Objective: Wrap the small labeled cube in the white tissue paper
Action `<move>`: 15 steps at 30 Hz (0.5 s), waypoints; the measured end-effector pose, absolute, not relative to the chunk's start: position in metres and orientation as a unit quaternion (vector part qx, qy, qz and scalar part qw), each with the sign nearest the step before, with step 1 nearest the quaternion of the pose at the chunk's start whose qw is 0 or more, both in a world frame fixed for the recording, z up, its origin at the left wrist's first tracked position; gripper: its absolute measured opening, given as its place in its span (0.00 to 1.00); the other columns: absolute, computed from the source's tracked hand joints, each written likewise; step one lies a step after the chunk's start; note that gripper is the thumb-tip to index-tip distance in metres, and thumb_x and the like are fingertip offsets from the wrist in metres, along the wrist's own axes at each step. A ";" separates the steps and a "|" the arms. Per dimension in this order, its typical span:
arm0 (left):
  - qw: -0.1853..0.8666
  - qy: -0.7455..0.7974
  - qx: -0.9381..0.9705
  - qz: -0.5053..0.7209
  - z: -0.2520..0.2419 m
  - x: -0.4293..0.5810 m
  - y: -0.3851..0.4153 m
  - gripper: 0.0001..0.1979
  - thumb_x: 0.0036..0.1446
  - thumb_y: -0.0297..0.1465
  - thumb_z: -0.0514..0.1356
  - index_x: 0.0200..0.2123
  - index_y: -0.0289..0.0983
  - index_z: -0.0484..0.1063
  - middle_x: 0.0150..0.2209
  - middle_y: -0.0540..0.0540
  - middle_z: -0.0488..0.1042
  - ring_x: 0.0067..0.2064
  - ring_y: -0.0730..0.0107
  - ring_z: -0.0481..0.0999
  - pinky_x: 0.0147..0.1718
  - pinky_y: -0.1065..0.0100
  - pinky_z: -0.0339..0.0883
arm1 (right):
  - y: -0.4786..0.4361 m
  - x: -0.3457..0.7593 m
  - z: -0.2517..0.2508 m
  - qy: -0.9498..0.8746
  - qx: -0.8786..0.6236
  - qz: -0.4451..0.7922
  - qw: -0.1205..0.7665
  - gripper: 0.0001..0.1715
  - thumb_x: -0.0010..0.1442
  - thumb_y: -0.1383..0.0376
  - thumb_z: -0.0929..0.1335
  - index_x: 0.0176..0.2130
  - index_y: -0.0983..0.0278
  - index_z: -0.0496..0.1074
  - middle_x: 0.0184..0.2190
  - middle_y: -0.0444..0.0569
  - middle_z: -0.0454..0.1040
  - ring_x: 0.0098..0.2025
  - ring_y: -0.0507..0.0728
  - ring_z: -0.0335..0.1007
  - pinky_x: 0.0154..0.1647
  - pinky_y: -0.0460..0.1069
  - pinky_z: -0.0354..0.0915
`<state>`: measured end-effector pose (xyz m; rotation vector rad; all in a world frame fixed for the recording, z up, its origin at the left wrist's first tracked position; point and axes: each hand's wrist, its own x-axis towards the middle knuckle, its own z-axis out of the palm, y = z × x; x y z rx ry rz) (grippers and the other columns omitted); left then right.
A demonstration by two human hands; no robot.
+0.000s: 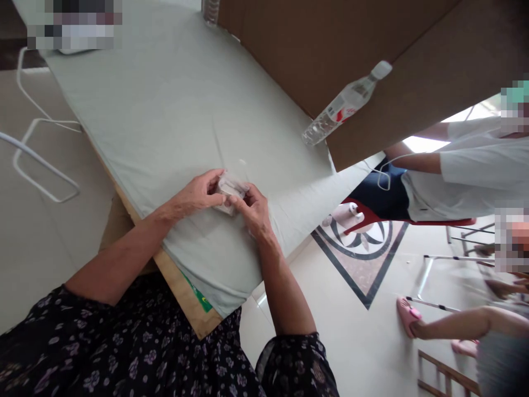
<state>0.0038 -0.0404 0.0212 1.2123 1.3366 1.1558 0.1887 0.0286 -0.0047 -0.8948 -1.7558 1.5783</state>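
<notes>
A long table under a pale grey-green cloth point(165, 110) fills most of the view and runs on a slant. Its near edge, where a strip of bare wooden board point(182, 286) shows under the cloth, lies against the person's dark flowered dress. A large brown cardboard sheet point(330, 44) covers the far side, and its edge cuts across the cloth. The wide stretch of cloth between the cardboard and the hands lies bare. A seated person in a white shirt point(467, 176) is beyond the table's right edge, well apart from the work. A clear plastic water bottle point(343, 105) lies tilted on the cardboard's edge. Near the table's near corner, the left hand point(196, 194) and right hand point(254, 212) meet just above the cloth. Both pinch a small clear-wrapped packet point(232, 190) between thumb and fingertips, one hand on each side. What is inside the packet cannot be told.
</notes>
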 end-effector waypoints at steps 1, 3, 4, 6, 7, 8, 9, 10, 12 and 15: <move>0.492 0.542 0.477 0.486 0.020 0.005 -0.040 0.33 0.49 0.36 0.69 0.58 0.35 0.71 0.51 0.41 0.80 0.54 0.54 0.79 0.51 0.59 0.74 | 0.028 0.188 -0.007 -0.663 -0.343 0.589 0.311 0.35 0.55 0.38 0.75 0.51 0.58 0.76 0.36 0.46 0.79 0.39 0.57 0.74 0.42 0.53 0.71; 0.515 0.536 0.443 0.501 0.018 0.005 -0.040 0.38 0.46 0.35 0.69 0.62 0.33 0.67 0.53 0.39 0.79 0.56 0.52 0.79 0.53 0.57 0.74 | 0.026 0.186 -0.011 -0.663 -0.351 0.576 0.325 0.36 0.55 0.37 0.75 0.51 0.58 0.76 0.37 0.47 0.79 0.38 0.57 0.74 0.41 0.52 0.71; 0.523 0.535 0.433 0.503 0.018 0.006 -0.040 0.40 0.45 0.35 0.69 0.63 0.33 0.67 0.53 0.38 0.79 0.57 0.51 0.79 0.53 0.57 0.74 | 0.025 0.186 -0.013 -0.663 -0.355 0.570 0.332 0.36 0.55 0.36 0.74 0.50 0.58 0.76 0.38 0.47 0.80 0.38 0.56 0.74 0.40 0.52 0.71; 0.532 0.536 0.422 0.501 0.018 0.006 -0.040 0.42 0.43 0.35 0.70 0.63 0.32 0.66 0.55 0.37 0.78 0.58 0.50 0.78 0.54 0.56 0.74 | 0.024 0.185 -0.014 -0.660 -0.358 0.563 0.344 0.36 0.55 0.36 0.74 0.49 0.58 0.77 0.39 0.47 0.80 0.38 0.56 0.74 0.39 0.51 0.71; 0.534 0.536 0.420 0.501 0.017 0.006 -0.041 0.43 0.43 0.35 0.70 0.63 0.32 0.66 0.56 0.37 0.77 0.58 0.50 0.78 0.54 0.56 0.75 | 0.024 0.185 -0.014 -0.658 -0.356 0.565 0.347 0.35 0.55 0.37 0.74 0.49 0.58 0.77 0.38 0.47 0.80 0.37 0.56 0.73 0.39 0.51 0.70; 0.534 0.537 0.419 0.501 0.017 0.006 -0.041 0.44 0.42 0.35 0.71 0.64 0.32 0.65 0.57 0.36 0.77 0.59 0.49 0.77 0.55 0.56 0.75 | 0.024 0.185 -0.013 -0.656 -0.353 0.569 0.348 0.33 0.55 0.38 0.74 0.48 0.58 0.77 0.38 0.46 0.79 0.37 0.55 0.73 0.39 0.50 0.70; 0.531 0.539 0.418 0.503 0.016 0.006 -0.041 0.45 0.41 0.35 0.71 0.65 0.32 0.65 0.57 0.36 0.77 0.59 0.49 0.77 0.54 0.56 0.75 | 0.023 0.185 -0.013 -0.654 -0.348 0.574 0.348 0.32 0.56 0.39 0.75 0.48 0.58 0.77 0.38 0.46 0.79 0.37 0.55 0.73 0.39 0.50 0.70; 0.528 0.542 0.418 0.504 0.014 0.006 -0.042 0.47 0.41 0.36 0.71 0.65 0.32 0.64 0.57 0.36 0.76 0.59 0.48 0.77 0.54 0.55 0.75 | 0.023 0.185 -0.012 -0.653 -0.344 0.580 0.346 0.31 0.56 0.40 0.75 0.47 0.59 0.78 0.38 0.46 0.79 0.37 0.55 0.73 0.40 0.50 0.70; 0.521 0.545 0.418 0.507 0.011 0.007 -0.043 0.47 0.41 0.36 0.71 0.66 0.32 0.63 0.58 0.36 0.76 0.59 0.48 0.77 0.54 0.55 0.75 | 0.023 0.186 -0.010 -0.652 -0.341 0.584 0.343 0.29 0.56 0.41 0.75 0.47 0.59 0.78 0.37 0.45 0.79 0.38 0.55 0.73 0.41 0.50 0.69; 0.523 0.530 0.421 0.519 0.007 0.006 -0.044 0.47 0.42 0.35 0.71 0.67 0.33 0.64 0.60 0.36 0.75 0.59 0.48 0.77 0.54 0.55 0.75 | 0.028 0.187 -0.005 -0.653 -0.346 0.580 0.342 0.28 0.59 0.40 0.73 0.43 0.59 0.79 0.34 0.44 0.78 0.37 0.55 0.72 0.41 0.50 0.68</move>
